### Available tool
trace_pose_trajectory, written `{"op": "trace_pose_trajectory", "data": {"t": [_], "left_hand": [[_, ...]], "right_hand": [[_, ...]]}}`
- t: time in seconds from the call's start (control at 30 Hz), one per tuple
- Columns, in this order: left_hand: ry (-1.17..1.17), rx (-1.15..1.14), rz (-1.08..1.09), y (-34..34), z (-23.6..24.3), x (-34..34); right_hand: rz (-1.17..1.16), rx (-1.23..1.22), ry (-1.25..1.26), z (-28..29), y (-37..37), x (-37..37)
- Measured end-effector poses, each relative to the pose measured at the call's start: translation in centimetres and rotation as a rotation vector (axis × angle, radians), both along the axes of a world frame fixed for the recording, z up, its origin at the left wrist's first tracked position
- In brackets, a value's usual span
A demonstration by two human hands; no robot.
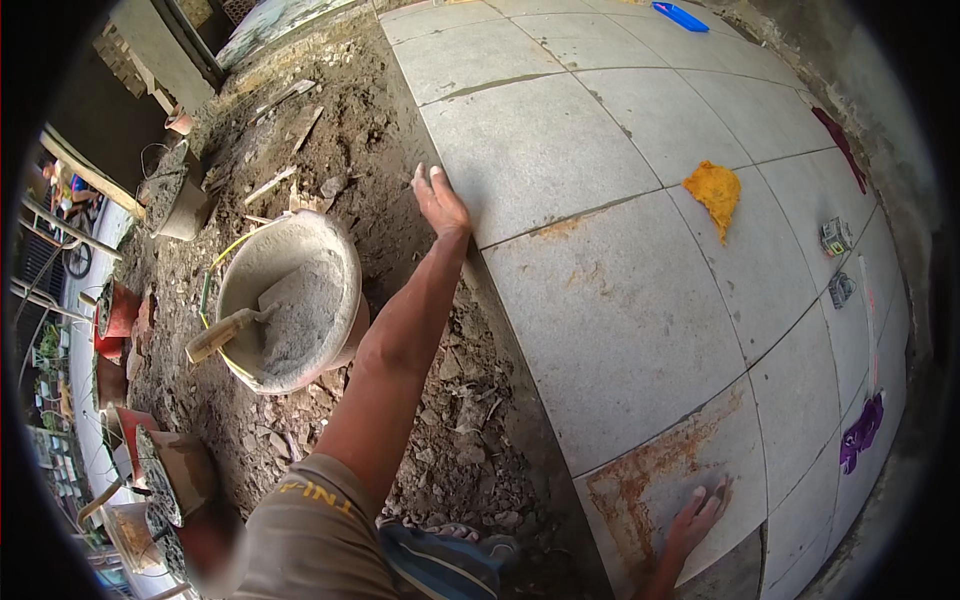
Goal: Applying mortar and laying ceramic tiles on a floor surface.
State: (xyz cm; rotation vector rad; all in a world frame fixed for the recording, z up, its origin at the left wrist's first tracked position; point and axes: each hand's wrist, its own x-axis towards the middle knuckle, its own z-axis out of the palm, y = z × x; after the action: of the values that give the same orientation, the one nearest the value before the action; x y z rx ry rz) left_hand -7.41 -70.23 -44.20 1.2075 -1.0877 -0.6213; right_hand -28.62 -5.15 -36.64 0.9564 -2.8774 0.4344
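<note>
My left hand (441, 203) reaches out to the outer edge of a large grey floor tile (545, 150), its fingers stretched and holding nothing. At the lower right my right hand (693, 517) rests with spread fingers on another tile, smeared with reddish-brown dirt (640, 490). Left of my left forearm stands a pale bucket (345, 270) of grey powder or dry mortar (305, 315). A trowel with a wooden handle (222, 335) leans in it, handle over the rim. Loose rubble and soil (465, 400) lie between the bucket and the tiles.
An orange cloth (715, 198), a purple cloth (862, 433), two small box-like items (836, 237) and a blue tray (680, 16) lie on the tiles. A dark red cloth (840, 145) is by the right wall. Several mortar-crusted buckets (180, 200) line the left side.
</note>
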Motion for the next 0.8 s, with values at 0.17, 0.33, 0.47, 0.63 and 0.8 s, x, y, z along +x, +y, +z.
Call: {"op": "trace_pose_trajectory", "data": {"t": [0.17,0.33,0.47,0.63,0.8], "left_hand": [[-0.113,-0.04,-0.185,-1.1,0.7,-0.2],[-0.223,0.0,-0.125,0.1,3.1,-1.0],[-0.194,-0.117,-0.154,-0.3,2.7,-2.0],[0.072,-0.194,-0.192,-1.5,1.8,-2.2],[0.106,-0.174,-0.151,-1.9,1.8,-2.1]], "right_hand": [[0.012,-0.042,0.005,-1.0,-1.7,1.1],[0.016,-0.079,0.015,-1.6,-2.1,0.4],[0.039,-0.108,0.08,-2.8,-2.8,0.6],[0.07,-0.083,0.11,-2.8,-2.2,0.5],[0.058,-0.128,0.153,-3.0,-2.4,0.6]]}}
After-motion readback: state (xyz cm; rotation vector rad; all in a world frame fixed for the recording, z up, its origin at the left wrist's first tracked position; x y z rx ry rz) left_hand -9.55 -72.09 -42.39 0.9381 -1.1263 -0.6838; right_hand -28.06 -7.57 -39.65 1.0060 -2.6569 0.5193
